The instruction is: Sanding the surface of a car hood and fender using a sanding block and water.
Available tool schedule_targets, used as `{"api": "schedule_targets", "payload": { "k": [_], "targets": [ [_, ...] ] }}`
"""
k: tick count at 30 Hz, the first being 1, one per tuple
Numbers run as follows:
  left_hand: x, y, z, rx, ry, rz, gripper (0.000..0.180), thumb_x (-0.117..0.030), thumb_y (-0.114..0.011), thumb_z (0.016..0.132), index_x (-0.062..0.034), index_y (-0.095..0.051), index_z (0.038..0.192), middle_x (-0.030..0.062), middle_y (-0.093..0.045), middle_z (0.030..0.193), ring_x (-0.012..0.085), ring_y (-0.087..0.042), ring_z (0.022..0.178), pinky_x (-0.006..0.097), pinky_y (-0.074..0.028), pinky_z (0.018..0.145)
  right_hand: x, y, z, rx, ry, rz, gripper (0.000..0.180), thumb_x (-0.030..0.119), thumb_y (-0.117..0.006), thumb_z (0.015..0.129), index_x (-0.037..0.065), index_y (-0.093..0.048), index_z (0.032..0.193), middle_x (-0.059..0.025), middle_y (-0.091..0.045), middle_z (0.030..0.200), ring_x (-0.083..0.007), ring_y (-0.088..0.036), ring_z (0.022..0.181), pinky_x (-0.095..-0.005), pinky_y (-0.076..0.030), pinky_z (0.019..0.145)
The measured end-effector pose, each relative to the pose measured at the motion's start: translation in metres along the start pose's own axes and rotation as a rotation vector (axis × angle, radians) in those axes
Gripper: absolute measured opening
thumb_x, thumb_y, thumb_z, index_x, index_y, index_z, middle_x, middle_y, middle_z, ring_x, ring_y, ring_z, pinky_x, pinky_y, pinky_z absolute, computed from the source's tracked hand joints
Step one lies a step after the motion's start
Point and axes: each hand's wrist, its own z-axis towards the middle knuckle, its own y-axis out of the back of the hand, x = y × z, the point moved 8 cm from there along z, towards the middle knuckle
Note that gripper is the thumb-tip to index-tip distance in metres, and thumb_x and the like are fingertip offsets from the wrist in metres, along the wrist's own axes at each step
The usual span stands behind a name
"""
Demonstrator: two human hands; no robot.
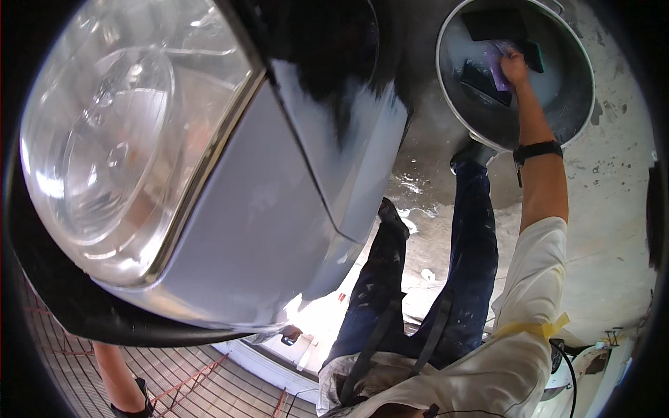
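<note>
My right hand (514, 68) reaches down into a round metal basin (587, 104) of cloudy water on the floor. Its fingers are closed on a purple pad (497, 75) at the water's surface. Three dark sanding blocks lie in the basin around the hand: one at the far side (493, 23), one just left of the hand (482, 75), and one with a green edge (535, 56) to its right. A black band (536, 150) sits on my right wrist. My left hand is out of sight; only a bare forearm (111, 369) shows at the lower left, below the car's bumper.
A car's front fills the left half: a large clear headlight (118, 139), a grey sanded fender (265, 223) and a dark bumper edge (139, 333). My legs in dark stained trousers (460, 279) stand on wet concrete (613, 230). A metal floor grating (188, 383) lies at the lower left.
</note>
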Motion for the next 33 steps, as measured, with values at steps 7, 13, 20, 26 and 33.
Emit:
{"api": "schedule_targets", "payload": {
  "k": [7,13,20,26,33],
  "targets": [
    [-0.042,-0.001,0.037,-0.074,-0.121,-0.014,0.067,-0.042,-0.040,0.104,0.0046,-0.041,0.153,0.0219,-0.042,0.158,0.0370,-0.041,0.147,0.048,-0.034,0.121,0.149,0.019,-0.201,0.332,-0.175,0.992,0.032,0.008,-0.056,0.102,0.010,-0.065,0.133,-0.0034,-0.073,0.109,-0.0145,-0.070,0.088,-0.0319,-0.057,0.082],
    [-0.049,-0.002,0.031,-0.267,-0.152,-0.107,0.065,-0.035,-0.055,0.101,0.0018,-0.043,0.153,0.0223,-0.040,0.160,0.0360,-0.035,0.151,0.043,-0.022,0.125,0.411,0.083,-0.480,0.012,0.455,0.575,0.042,0.018,-0.048,0.107,0.007,-0.056,0.147,-0.0177,-0.066,0.136,-0.0250,-0.065,0.124,-0.0383,-0.052,0.098],
    [-0.045,-0.005,0.024,-0.402,-0.070,-0.098,0.071,-0.051,-0.058,0.098,-0.0072,-0.046,0.152,0.0180,-0.043,0.159,0.0355,-0.034,0.151,0.051,-0.020,0.124,0.515,0.023,-0.622,-0.428,0.734,-0.093,0.072,0.009,-0.067,0.086,-0.002,-0.044,0.153,-0.0192,-0.039,0.162,-0.0370,-0.039,0.149,-0.0465,-0.042,0.109],
    [-0.053,-0.006,0.024,-0.406,-0.030,-0.084,0.071,-0.048,-0.060,0.097,-0.0058,-0.045,0.152,0.0198,-0.042,0.159,0.0376,-0.036,0.148,0.049,-0.024,0.123,0.515,0.019,-0.597,-0.584,0.836,0.013,0.081,0.006,-0.069,0.083,-0.003,-0.037,0.156,-0.0200,-0.033,0.165,-0.0421,-0.033,0.150,-0.0483,-0.031,0.119],
    [-0.042,-0.006,0.017,-0.407,0.020,-0.083,0.075,-0.045,-0.062,0.094,0.0003,-0.042,0.150,0.0249,-0.040,0.157,0.0424,-0.036,0.146,0.054,-0.025,0.121,0.506,-0.002,-0.617,-0.499,0.858,-0.048,0.079,0.007,-0.066,0.088,0.002,-0.033,0.160,-0.0194,-0.036,0.164,-0.0415,-0.035,0.151,-0.0511,-0.030,0.122]
  ]
}}
